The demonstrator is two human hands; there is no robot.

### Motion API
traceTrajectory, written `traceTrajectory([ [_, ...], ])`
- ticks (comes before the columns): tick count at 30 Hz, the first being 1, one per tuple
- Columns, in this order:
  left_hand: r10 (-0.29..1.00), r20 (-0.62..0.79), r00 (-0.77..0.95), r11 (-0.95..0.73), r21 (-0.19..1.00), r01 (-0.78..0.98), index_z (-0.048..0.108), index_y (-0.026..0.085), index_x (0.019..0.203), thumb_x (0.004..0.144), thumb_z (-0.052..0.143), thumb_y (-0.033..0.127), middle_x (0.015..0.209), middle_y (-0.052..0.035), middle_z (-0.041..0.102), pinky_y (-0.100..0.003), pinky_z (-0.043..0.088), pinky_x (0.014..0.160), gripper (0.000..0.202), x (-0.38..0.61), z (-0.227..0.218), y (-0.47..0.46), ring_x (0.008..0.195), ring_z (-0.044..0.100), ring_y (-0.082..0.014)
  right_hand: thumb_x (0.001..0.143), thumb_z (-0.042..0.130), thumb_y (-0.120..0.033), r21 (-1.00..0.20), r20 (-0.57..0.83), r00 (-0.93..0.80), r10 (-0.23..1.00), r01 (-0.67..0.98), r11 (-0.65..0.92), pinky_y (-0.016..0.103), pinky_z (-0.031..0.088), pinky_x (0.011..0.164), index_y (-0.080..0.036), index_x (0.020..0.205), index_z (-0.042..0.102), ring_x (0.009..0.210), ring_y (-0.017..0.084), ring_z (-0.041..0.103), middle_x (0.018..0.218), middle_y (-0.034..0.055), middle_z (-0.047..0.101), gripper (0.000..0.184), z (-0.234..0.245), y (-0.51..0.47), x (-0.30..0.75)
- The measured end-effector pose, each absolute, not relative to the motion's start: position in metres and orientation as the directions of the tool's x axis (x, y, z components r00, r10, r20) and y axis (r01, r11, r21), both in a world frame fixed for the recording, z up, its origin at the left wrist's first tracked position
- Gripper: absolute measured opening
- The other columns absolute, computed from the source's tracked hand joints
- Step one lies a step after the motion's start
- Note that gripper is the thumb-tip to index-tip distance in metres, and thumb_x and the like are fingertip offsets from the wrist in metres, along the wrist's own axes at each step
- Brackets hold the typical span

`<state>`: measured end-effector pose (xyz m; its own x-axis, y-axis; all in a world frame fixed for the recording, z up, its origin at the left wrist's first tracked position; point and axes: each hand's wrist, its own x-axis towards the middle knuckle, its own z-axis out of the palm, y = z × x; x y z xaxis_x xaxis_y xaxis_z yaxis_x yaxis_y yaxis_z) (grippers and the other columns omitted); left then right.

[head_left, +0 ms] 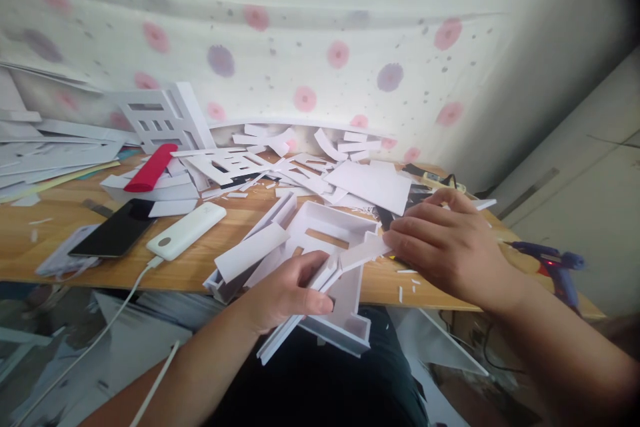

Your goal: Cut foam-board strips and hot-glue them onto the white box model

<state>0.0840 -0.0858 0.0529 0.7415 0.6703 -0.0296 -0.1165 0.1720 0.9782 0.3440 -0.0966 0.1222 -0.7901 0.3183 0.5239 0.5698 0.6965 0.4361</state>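
My left hand (295, 287) grips a long, narrow white foam-board piece (280, 340) with folded sides, held slanted over the table's front edge. My right hand (445, 240) has its fingers closed on the far end of a short white strip (363, 252), whose other end meets the long piece. Beneath both lies an open white foam-board box (330, 217) with rectangular cut-outs, its near end jutting past the table edge. Left of it rests a white trough-shaped part (253, 253). My right thumb is hidden.
White cut panels and scraps (370, 183) cover the table's back. A blue glue gun (550, 263) lies at right. At left are a black phone (115, 227), a white power bank (187, 230) with a cable, and a red piece (151, 167). An upright panel (160, 120) stands behind.
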Motion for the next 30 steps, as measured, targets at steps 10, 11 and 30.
traceTrajectory([
  [10, 0.605, -0.043, 0.795, 0.194, 0.976, -0.095, 0.064, 0.017, 0.111, 0.063, 0.081, 0.029, 0.073, 0.0023, 0.052, -0.023, 0.03, 0.056, 0.053, 0.063, 0.048, -0.085, 0.063, 0.041, -0.0098, 0.099, 0.058, -0.024, 0.382, 0.633, -0.712, 0.304, 0.629, 0.677, 0.039, 0.042, 0.072, -0.022, 0.093, 0.064, 0.074, 0.017, 0.063, 0.085, 0.0016, 0.07, 0.009, 0.118, -0.079, 0.39],
  [11, 0.632, -0.038, 0.774, 0.187, 0.977, -0.105, 0.064, 0.017, 0.113, 0.064, 0.082, 0.032, 0.074, 0.0015, 0.054, -0.023, 0.031, 0.055, 0.055, 0.058, 0.049, -0.084, 0.062, 0.043, -0.0097, 0.098, 0.06, -0.025, 0.346, 0.678, -0.664, 0.315, 0.666, 0.66, 0.036, 0.043, 0.071, -0.023, 0.092, 0.065, 0.072, 0.015, 0.063, 0.083, 0.0014, 0.07, 0.008, 0.115, -0.075, 0.406],
  [30, 0.967, -0.101, 0.233, 0.209, 0.837, -0.505, 0.056, 0.025, 0.128, 0.072, 0.083, 0.04, 0.108, -0.0059, 0.071, -0.041, 0.052, 0.095, 0.064, 0.086, 0.042, -0.081, 0.099, 0.069, -0.0245, 0.093, 0.059, -0.041, -0.182, 0.603, 0.009, 0.797, 0.975, 0.126, 0.03, 0.042, 0.056, -0.012, 0.08, 0.071, 0.064, 0.021, 0.059, 0.073, 0.012, 0.063, 0.034, 0.0, -0.01, 0.443],
])
